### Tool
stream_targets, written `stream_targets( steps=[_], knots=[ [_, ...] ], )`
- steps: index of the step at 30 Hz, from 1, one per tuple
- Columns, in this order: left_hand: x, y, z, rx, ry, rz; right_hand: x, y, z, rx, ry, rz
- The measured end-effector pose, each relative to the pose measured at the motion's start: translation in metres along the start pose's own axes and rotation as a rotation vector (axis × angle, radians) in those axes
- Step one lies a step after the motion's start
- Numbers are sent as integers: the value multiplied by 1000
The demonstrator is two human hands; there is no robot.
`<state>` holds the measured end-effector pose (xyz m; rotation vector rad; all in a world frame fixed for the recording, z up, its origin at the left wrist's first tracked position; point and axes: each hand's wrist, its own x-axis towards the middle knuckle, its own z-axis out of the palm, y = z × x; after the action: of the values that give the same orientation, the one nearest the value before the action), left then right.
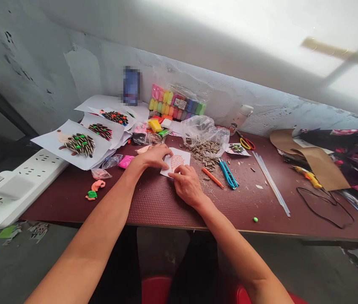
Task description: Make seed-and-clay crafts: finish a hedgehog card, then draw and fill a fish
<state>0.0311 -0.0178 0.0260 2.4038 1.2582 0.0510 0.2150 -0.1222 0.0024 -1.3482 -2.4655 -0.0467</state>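
Note:
A small white card (184,153) lies on the dark red table, bearing an orange rounded shape with a scale-like pattern (176,161). My left hand (156,157) rests at the card's left edge, thumb and fingers apart. Over the lower part of the card is my right hand (187,184), its fingers curled together by the orange shape. Whatever its fingertips pinch, if anything, is hidden. Just beyond the card, striped sunflower seeds (206,151) spill from a clear plastic bag (199,126). An orange pen-like stick (213,177) and a teal cutter (228,173) lie right of my right hand.
Seed-covered hedgehog pictures (82,145) lie back left, near a white power strip (44,162). Colored clay packs (177,102) lean on the wall. Scissors (247,142), clear glue sticks (270,183) and a yellow glue gun (310,177) with its cord are at right.

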Motion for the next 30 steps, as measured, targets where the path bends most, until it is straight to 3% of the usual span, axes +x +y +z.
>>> stream_targets(
  steps=[5,15,24,30],
  knots=[
    [-1,1,-2,17,-28,-5,-2,3,0,-41,95,82],
    [-2,3,-3,9,-37,-13,-1,-1,3,-178,-6,-24],
    [-1,2,-1,16,-29,-8,-1,-1,3,-116,-10,-95],
    [0,1,-1,13,-31,0,-2,4,3,-35,130,54]
  ],
)
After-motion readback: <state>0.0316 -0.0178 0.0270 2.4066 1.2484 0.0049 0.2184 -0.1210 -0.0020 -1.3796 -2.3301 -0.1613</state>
